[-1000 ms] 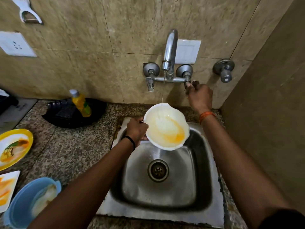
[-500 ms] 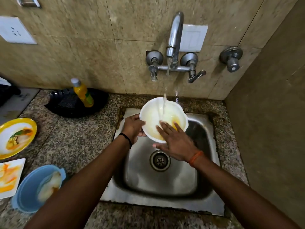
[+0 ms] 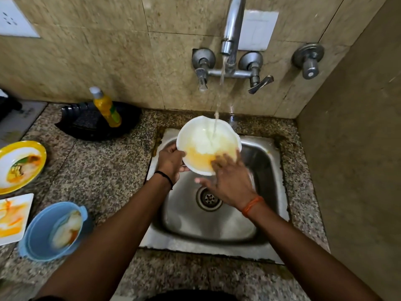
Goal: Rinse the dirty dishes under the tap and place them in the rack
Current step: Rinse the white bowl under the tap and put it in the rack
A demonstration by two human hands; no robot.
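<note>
While water runs from the tap [image 3: 230, 33], head view shows left hand [image 3: 171, 162] grasping the white bowl [image 3: 201, 135] at its left rim: fingers curled round the edge, thumb side on top. Bowl is tilted toward the camera, held above the sink [image 3: 267, 240], stream landing just inside its far rim. Yellow-orange residue sits in the lower half, next to both hands.

Right hand [image 3: 231, 181] is flat, fingers straight and spread, fingertips pressed on the bowl's inner near-right wall; thumb sticks out left below the rim, touching nothing. Fingers are motion-blurred, so exact contact is unclear. It grasps nothing.

Left of the left grip, on the table [image 3: 104, 170]: yellow-rimmed plate [image 3: 21, 166], white square plate [image 3: 13, 218] and blue bowl [image 3: 52, 231], all smeared with food. Further back, a yellow bottle [image 3: 106, 107] stands on a black tray [image 3: 86, 124]. Drain [image 3: 209, 199] lies directly below the right hand.
</note>
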